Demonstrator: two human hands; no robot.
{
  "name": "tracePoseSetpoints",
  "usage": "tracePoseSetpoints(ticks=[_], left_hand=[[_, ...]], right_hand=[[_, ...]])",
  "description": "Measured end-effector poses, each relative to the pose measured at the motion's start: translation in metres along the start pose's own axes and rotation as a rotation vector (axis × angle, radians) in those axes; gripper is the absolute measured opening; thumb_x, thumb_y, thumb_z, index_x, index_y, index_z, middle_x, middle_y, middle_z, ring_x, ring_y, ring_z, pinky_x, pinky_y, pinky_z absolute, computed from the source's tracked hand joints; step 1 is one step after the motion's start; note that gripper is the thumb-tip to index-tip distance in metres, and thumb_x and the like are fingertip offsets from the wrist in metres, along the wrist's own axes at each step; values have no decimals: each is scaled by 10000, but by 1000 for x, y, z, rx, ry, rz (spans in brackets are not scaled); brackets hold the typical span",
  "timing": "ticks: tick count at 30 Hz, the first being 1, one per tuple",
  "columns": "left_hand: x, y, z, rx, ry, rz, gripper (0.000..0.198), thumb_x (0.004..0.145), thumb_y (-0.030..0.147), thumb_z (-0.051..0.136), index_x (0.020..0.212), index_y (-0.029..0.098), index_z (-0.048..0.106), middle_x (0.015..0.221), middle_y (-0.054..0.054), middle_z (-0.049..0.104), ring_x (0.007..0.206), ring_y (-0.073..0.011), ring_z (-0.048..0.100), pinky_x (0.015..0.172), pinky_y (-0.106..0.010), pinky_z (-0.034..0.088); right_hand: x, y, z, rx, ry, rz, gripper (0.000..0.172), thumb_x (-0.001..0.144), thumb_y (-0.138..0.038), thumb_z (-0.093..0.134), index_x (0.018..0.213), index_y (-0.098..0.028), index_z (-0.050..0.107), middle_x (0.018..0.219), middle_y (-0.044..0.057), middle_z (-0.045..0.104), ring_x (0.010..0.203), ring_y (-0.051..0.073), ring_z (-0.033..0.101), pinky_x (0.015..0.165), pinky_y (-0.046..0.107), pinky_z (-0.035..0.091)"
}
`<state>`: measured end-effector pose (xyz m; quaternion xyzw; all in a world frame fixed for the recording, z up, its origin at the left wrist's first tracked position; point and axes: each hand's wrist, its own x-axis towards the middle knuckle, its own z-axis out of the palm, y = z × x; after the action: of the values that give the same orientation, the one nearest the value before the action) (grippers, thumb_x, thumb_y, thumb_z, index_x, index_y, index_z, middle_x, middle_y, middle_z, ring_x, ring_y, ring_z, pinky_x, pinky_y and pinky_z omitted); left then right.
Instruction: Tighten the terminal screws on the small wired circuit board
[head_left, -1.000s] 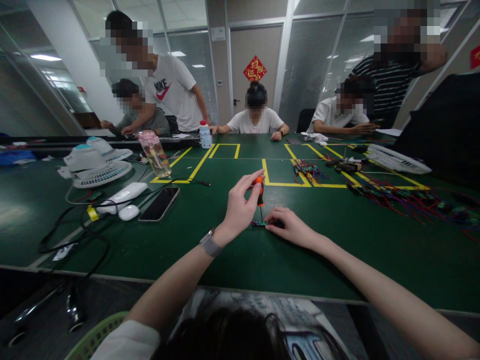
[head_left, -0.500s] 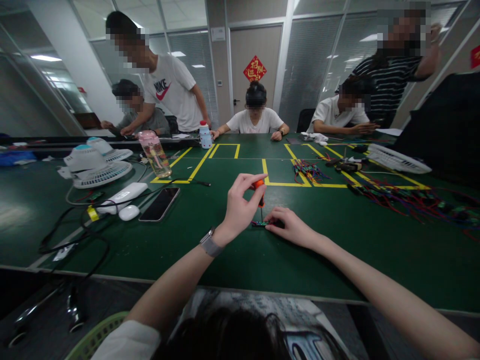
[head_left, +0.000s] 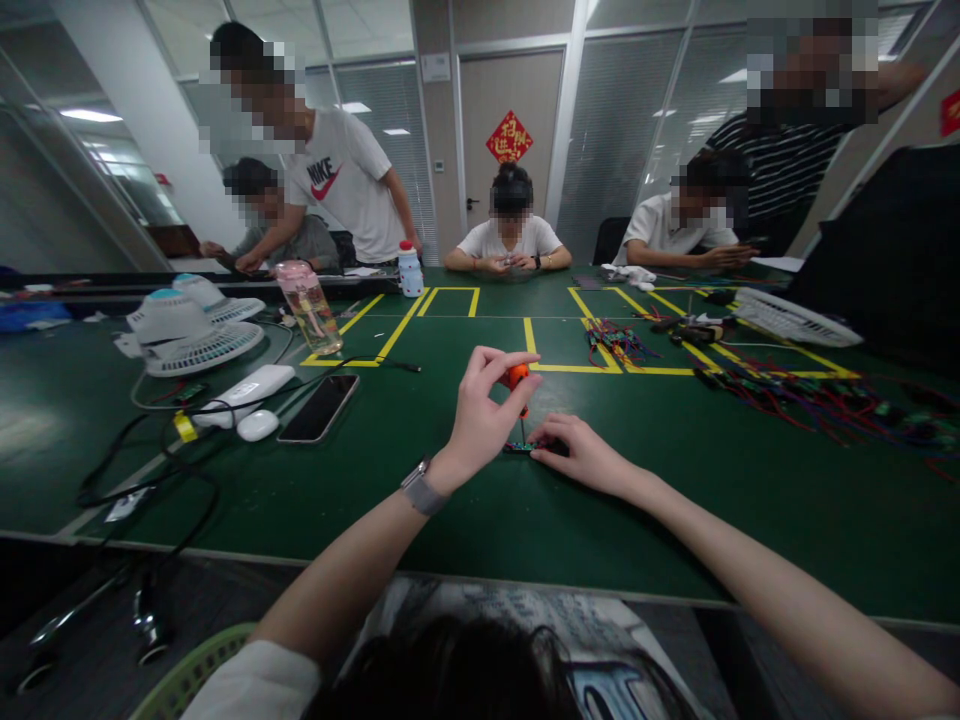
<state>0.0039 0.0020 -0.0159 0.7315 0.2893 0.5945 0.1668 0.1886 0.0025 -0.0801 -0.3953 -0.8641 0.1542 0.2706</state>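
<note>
An orange and black screwdriver (head_left: 517,376) stands upright, with the fingers of my left hand (head_left: 481,408) closed round its handle. Its thin shaft points down onto a small green circuit board (head_left: 517,448) lying on the table. My right hand (head_left: 574,450) pinches the right end of this board and holds it against the tabletop. The fingers of my right hand partly cover the board, and the exact spot under the screwdriver tip is too small to make out.
On the green table (head_left: 420,470), a phone (head_left: 320,409), a white earphone case (head_left: 258,426) and black cables lie to the left. Behind them stand a pink bottle (head_left: 309,310) and white fans (head_left: 196,330). Wired circuit boards (head_left: 810,400) lie to the right. Several people are across the table.
My left thumb and fingers have shifted slightly around the screwdriver handle. My right hand and the board stay put. Across the table, the seated person in the middle has brought both hands together.
</note>
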Motion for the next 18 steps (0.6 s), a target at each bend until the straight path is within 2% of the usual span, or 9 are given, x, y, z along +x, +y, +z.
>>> tracePoseSetpoints(ticks=[4, 6, 9, 13, 15, 18], left_hand=[[1, -2, -1, -52, -31, -16, 306, 979, 242, 423, 1212, 233, 620, 1198, -77, 601, 1080, -168, 592, 943, -324, 480], [1, -3, -1, -125, -57, -36, 331, 984, 244, 413, 1274, 233, 571, 1249, -81, 617, 1089, -178, 612, 938, -337, 492], [0, -2, 0, -147, -49, -31, 305, 959, 253, 482, 1241, 226, 594, 1130, -75, 666, 995, -167, 639, 871, -306, 516], [1, 0, -2, 3, 32, 19, 167, 877, 262, 627, 1018, 216, 705, 945, -32, 596, 845, -128, 592, 802, -259, 498], [1, -1, -2, 18, 24, 13, 197, 915, 264, 565, 1050, 220, 701, 995, -43, 581, 898, -135, 586, 835, -269, 489], [1, -2, -2, -87, -36, -9, 308, 975, 233, 425, 1211, 235, 623, 1143, -69, 607, 1035, -162, 593, 890, -297, 489]], right_hand=[[0, 1, 0, 0, -1, 0, 77, 843, -203, 642, 893, -174, 693, 821, 48, 641, 759, 182, 590, 714, 309, 458], [0, 1, 0, 7, -3, 2, 78, 842, -202, 643, 897, -175, 693, 821, 47, 638, 759, 182, 589, 711, 307, 458], [0, 1, 0, 8, -2, 7, 80, 839, -202, 650, 902, -177, 693, 824, 45, 636, 768, 185, 590, 720, 310, 460], [0, 0, -1, 2, -5, 12, 77, 838, -200, 654, 899, -173, 693, 818, 47, 631, 769, 186, 585, 724, 313, 458], [0, -1, -1, 4, -6, 12, 81, 842, -202, 649, 901, -170, 694, 815, 49, 631, 766, 186, 583, 718, 311, 458], [0, 0, 0, 7, -5, 8, 86, 845, -208, 644, 904, -173, 695, 813, 46, 634, 762, 183, 583, 716, 309, 457]])
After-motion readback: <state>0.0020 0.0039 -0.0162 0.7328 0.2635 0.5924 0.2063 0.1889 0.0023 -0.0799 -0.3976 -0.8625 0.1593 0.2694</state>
